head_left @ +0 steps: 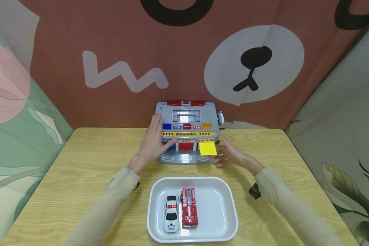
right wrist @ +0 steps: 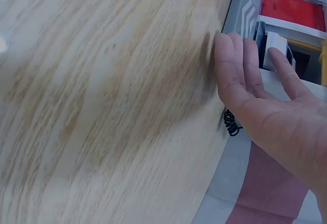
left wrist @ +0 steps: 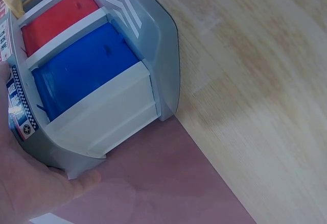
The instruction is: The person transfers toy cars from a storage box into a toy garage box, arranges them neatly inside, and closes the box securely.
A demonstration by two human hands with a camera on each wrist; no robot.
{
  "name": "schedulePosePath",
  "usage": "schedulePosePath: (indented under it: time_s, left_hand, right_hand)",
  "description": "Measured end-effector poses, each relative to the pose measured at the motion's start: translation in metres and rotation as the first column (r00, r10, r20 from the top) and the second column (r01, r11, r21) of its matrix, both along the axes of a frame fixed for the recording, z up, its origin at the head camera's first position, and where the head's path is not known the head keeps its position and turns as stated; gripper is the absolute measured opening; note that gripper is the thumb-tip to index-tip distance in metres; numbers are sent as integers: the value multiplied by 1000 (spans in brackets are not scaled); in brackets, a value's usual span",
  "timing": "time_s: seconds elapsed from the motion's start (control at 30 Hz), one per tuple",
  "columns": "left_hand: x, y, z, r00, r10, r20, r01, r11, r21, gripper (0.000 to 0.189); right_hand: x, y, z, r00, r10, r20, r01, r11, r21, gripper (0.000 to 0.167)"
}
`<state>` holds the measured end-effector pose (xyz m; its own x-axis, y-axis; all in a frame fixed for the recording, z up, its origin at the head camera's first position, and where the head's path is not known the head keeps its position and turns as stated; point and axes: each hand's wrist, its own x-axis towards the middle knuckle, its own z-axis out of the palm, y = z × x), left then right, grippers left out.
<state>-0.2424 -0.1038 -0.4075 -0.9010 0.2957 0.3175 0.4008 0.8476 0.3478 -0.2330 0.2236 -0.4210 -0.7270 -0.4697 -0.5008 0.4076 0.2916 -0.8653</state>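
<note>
A grey toy emergency station (head_left: 187,158) stands against the back cloth. Its yellow garage door (head_left: 207,148) is raised at the right, while the blue door (left wrist: 87,66) and red door (left wrist: 59,21) are down. My left hand (head_left: 150,145) rests along the station's left side with its fingers straight and thumb across the front. Beside the right front corner is my right hand (head_left: 230,155), its fingers loosely extended. In the right wrist view its index fingertip reaches to a white boxy part (right wrist: 276,45) in the bay opening; whether it touches is unclear.
In front stands a white tray (head_left: 216,235) with a white police car (head_left: 171,218) and a red fire truck (head_left: 189,208). A small handset (head_left: 221,118) hangs on the station's right side, and a black coiled cord (right wrist: 231,123) lies below it.
</note>
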Motion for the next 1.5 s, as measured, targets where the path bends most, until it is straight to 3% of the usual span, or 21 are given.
schedulePosePath:
  time_s: [0.53, 0.87, 1.07, 1.2, 1.27, 1.33, 1.43, 1.5]
  left_hand:
    - [-2, -5, -4, 1000, -21, 6, 21, 1000, -12, 102]
    - [0, 0, -7, 999, -27, 20, 26, 1000, 11, 102]
    - [-5, 2, -7, 999, -40, -3, 40, 999, 8, 102]
    - [-5, 0, -5, 999, -44, -2, 44, 999, 1, 101]
    - [-5, -1, -5, 999, -49, -3, 49, 999, 4, 101]
    - [-4, -1, -5, 999, -52, -5, 52, 999, 8, 101]
    - [-2, -4, -6, 999, -50, -2, 50, 999, 12, 101]
    - [-1, -5, -8, 999, -47, 6, 47, 999, 16, 101]
  right_hand:
    - [1, -4, -6, 998, 8, -69, -6, 1000, 19, 100]
    - [1, 2, -3, 994, 65, -86, -61, 997, 54, 96]
    - [4, 2, -2, 994, 28, -109, -20, 997, 70, 96]
    - [6, 2, 0, 986, -40, -164, 55, 994, 92, 91]
    - [7, 2, 2, 967, -92, -239, 123, 986, 116, 84]
    - [8, 2, 5, 924, -189, -331, 240, 964, 117, 73]
    - [8, 0, 9, 824, -292, -485, 368, 927, 67, 56]
    - [9, -3, 13, 748, -299, -592, 402, 914, 46, 48]
